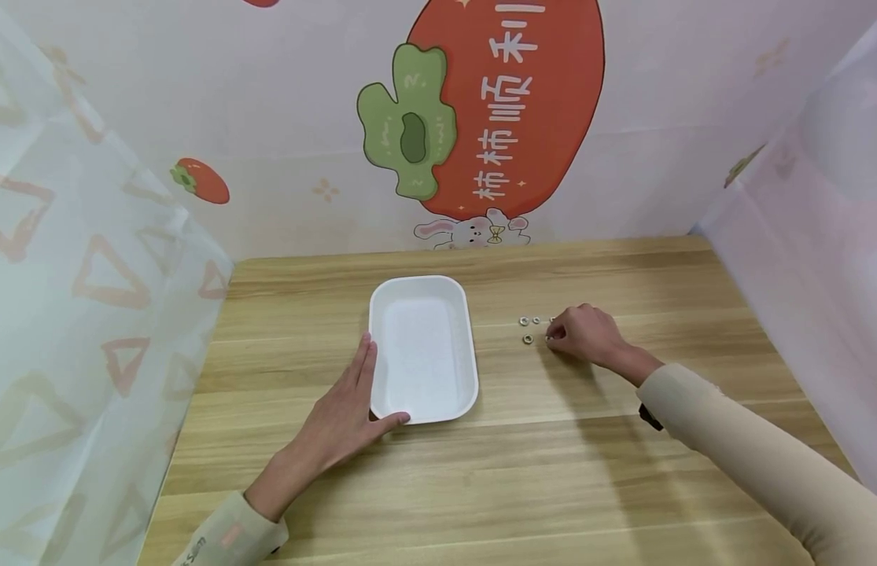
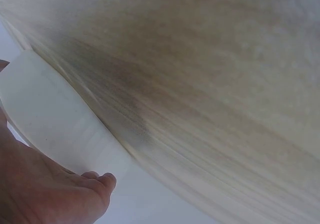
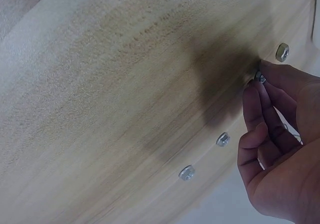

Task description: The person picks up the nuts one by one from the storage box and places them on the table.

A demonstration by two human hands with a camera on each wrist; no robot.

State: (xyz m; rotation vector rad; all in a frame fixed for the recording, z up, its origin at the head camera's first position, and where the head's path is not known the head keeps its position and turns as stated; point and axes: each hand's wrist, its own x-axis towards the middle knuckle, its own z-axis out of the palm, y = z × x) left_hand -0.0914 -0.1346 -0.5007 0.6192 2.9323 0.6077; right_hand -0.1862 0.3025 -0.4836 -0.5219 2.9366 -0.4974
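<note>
My left hand (image 1: 339, 413) lies against a white rectangular tray (image 1: 422, 358), its fingers straight along the left side and its thumb at the near rim. The left wrist view shows the hand beside the tray's outer wall (image 2: 55, 109). To the right of the tray, my right hand (image 1: 590, 336) is low over the table and pinches a small metal nut (image 3: 260, 77) between thumb and fingertips. Close by lie other nuts, among them a brass-toned nut (image 1: 528, 339) and a silver nut (image 1: 525, 321). The right wrist view shows another silver nut (image 3: 186, 172) near the hand.
The wood-grain table (image 1: 438, 495) carries the tray and nuts. A printed wall covering (image 1: 289, 157) stands behind it, with hanging sheets at the left (image 1: 91, 275) and right (image 1: 820, 236).
</note>
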